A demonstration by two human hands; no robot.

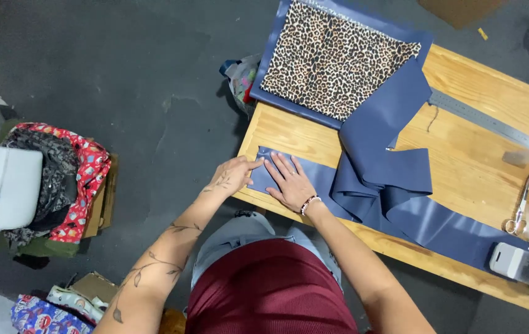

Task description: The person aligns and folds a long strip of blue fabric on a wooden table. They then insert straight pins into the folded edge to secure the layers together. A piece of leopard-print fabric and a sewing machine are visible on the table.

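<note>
left hand (232,174) is pinching the blue strip (314,179) end, fingers closed | right hand (290,182) is pressing flat, fingers open | leopard cloth (332,59) is lying at 1 o'clock

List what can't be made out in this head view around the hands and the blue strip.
- Blue strip: the part under the right hand is covered by the palm; its far end is hidden behind the white machine.
- Left hand: fingertips at the strip's corner, grip unclear.
- White machine: cut off by the right edge.
- Scissors: small, blades blurred.
- Bag: partly behind the table and leopard-print fabric.
</note>
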